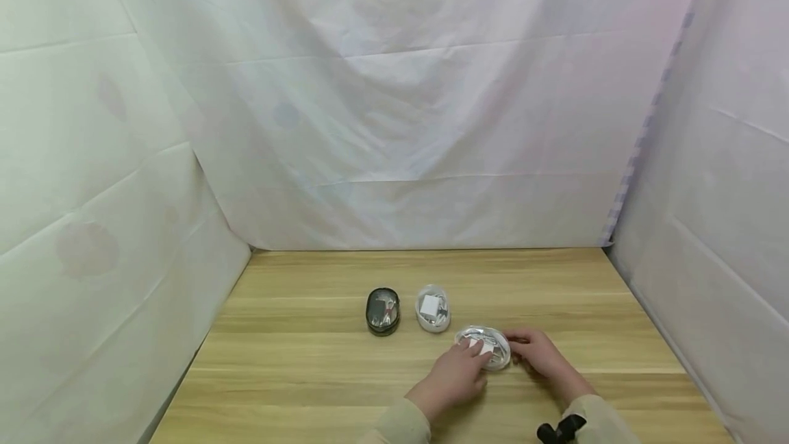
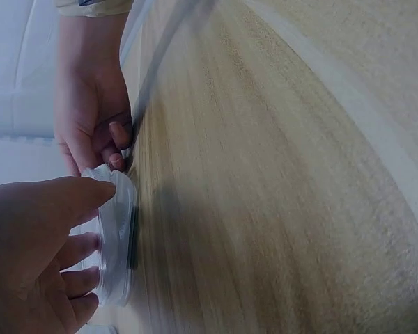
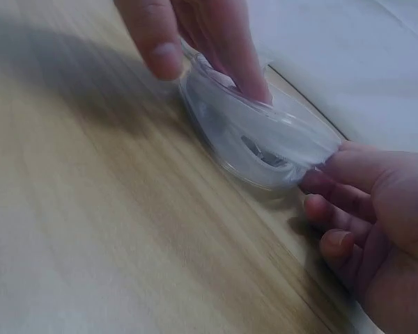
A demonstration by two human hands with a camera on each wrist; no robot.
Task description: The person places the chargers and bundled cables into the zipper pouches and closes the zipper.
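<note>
A clear oval zip case (image 1: 504, 355) lies on the wooden table, with a white charger block and small metallic items inside. My left hand (image 1: 455, 374) holds it from above, fingers on the top by the white block and thumb at the near side (image 2: 117, 229). At the case's right end, my right hand (image 1: 542, 353) pinches the edge; in the right wrist view (image 3: 397, 216) its other fingers are curled below. Whether a zip pull is between those fingertips is hidden.
Farther back on the table stand a second clear case (image 1: 433, 326) with a white charger and a black-rimmed case (image 1: 383, 329) with dark contents. White cloth (image 1: 394, 122) hangs behind and on both sides of the wooden table (image 1: 296, 362).
</note>
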